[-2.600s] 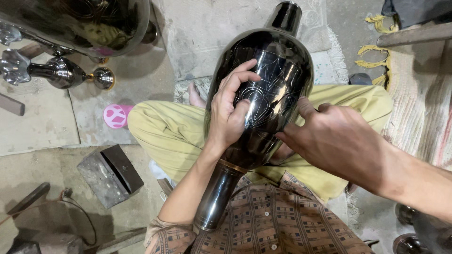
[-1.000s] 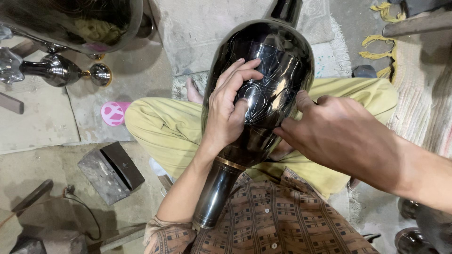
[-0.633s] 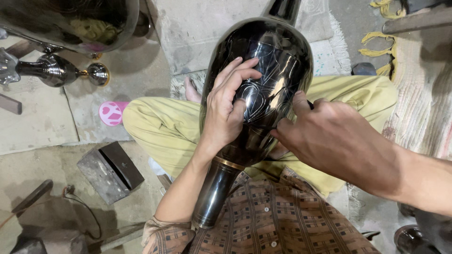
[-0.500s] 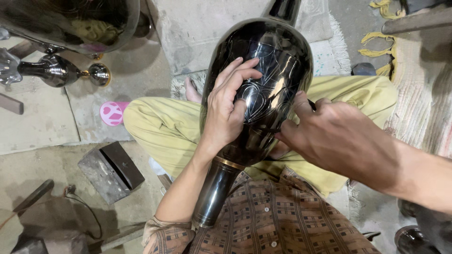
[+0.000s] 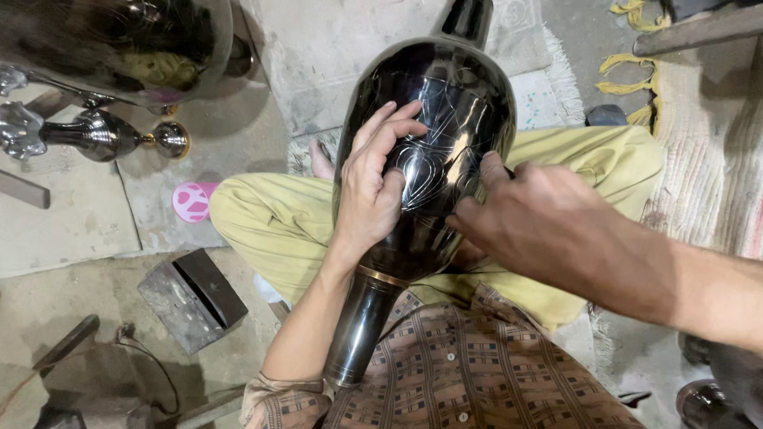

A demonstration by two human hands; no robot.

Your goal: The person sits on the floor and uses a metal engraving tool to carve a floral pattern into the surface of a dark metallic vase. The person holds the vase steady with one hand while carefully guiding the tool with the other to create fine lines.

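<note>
Lying flat, fingers spread, the left hand (image 5: 373, 191) steadies the glossy black engraved metal vase (image 5: 433, 159); the right hand (image 5: 548, 222), fingers curled, presses its side.

Across our lap (image 5: 278, 230) lies the vase (image 5: 433, 159), its neck toward our chest and its foot pointing away over the mat (image 5: 524, 87). Our left hand (image 5: 373, 187) rests on the vase's left flank and our right hand (image 5: 548, 222) on its right. To our left on the floor sit a block (image 5: 191, 298), a round lid (image 5: 193, 201) beyond it, and farther off a second vessel (image 5: 95, 135) lying on its side.
</note>
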